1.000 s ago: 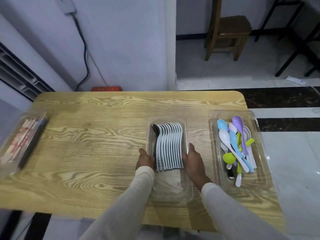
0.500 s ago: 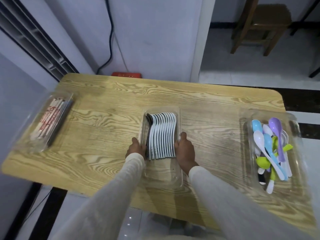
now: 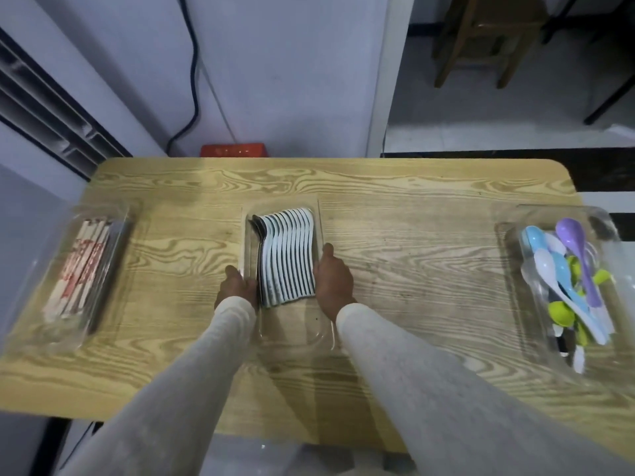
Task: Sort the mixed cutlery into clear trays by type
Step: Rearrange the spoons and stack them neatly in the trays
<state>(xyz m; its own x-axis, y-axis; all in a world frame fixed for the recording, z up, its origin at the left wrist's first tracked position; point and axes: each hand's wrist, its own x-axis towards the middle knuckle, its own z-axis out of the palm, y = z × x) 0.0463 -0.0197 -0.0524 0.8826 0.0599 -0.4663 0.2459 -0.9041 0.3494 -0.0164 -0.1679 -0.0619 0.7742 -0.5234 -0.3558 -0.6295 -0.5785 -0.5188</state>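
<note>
A single head-worn view looks forward and steeply down from above the near edge of the counter (image 3: 395, 214), close enough that both sleeves fill the lower frame. The counter spans the middle of the frame; wall and floor fill the top, bent by the wide lens.

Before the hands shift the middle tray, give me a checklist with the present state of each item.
1. Left hand against the middle tray: ok.
2. Right hand against its other side: ok.
3. White spoons nested in one row inside it: ok.
4. Chopstick tray well apart on the left: ok.
5. Coloured spoons all within the right tray: ok.
6. Grip firm enough to lift: cannot tell.
</note>
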